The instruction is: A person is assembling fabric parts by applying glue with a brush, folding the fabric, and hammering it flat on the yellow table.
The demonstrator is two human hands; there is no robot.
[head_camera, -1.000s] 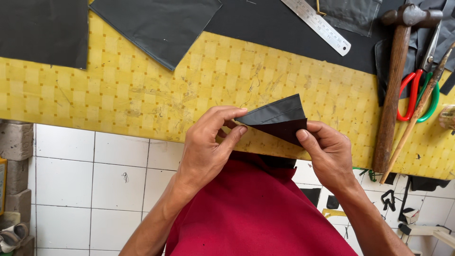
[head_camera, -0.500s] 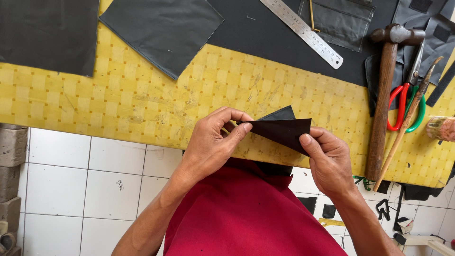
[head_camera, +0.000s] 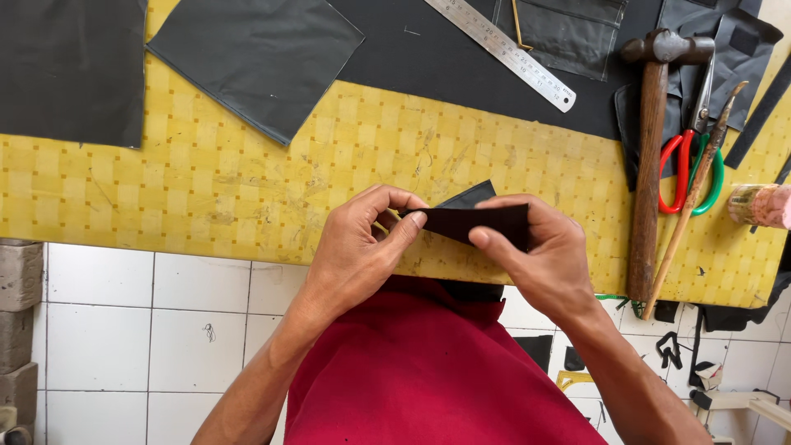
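A small folded piece of black leather point(head_camera: 474, 220) is held over the near edge of the yellow chequered worktable point(head_camera: 247, 189). My left hand point(head_camera: 362, 247) pinches its left end between thumb and forefinger. My right hand point(head_camera: 540, 255) grips its right end, thumb underneath and fingers curled over the top. The piece lies nearly level between the two hands, with a corner of its lower layer sticking out behind the top edge.
Large dark leather sheets point(head_camera: 255, 53) lie at the back of the table with a steel ruler point(head_camera: 503, 49). At the right sit a wooden-handled hammer point(head_camera: 647, 165), red and green handled scissors point(head_camera: 688, 165), a thin awl-like tool point(head_camera: 692, 198) and a tape roll point(head_camera: 762, 204).
The folded piece has been turned from a tilted, pointed shape to a flat, level strip. My right hand's fingers have closed over its right end, and both hands sit slightly lower.
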